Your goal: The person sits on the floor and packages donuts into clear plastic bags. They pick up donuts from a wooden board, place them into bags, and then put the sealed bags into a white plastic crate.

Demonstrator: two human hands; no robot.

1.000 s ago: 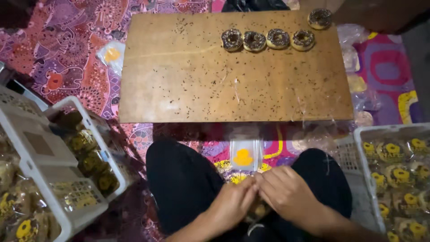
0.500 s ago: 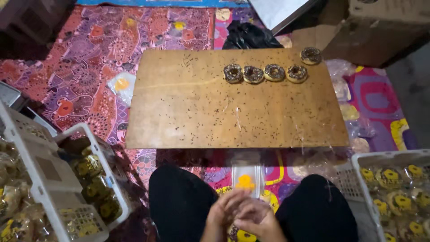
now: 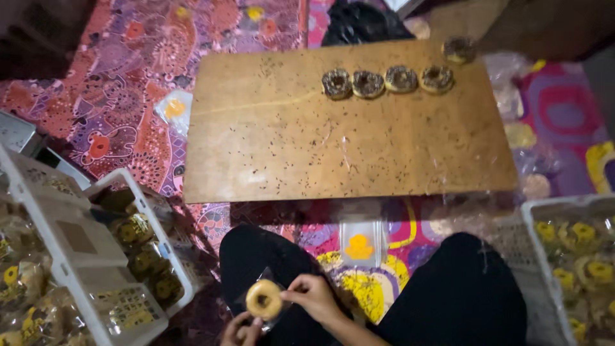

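Seen from the head camera, a seated person holds a plain donut point(image 3: 264, 299) over the lap, the right hand point(image 3: 315, 298) pinching its edge between fingertips while the left hand point(image 3: 240, 331), low at the frame's bottom, closes on a clear plastic bag point(image 3: 256, 282) behind it, apparently so the donut can be steadied against the wrapper. Ahead on the patterned mat point(image 3: 115, 109) lies a wooden board point(image 3: 307, 147) scattered with sprinkles, four chocolate-sprinkled donuts point(image 3: 386, 81) in a row near its far edge and a fifth point(image 3: 459, 49) just off the corner. White crates point(image 3: 96, 269) of wrapped donuts flank both knees, within easy reach.
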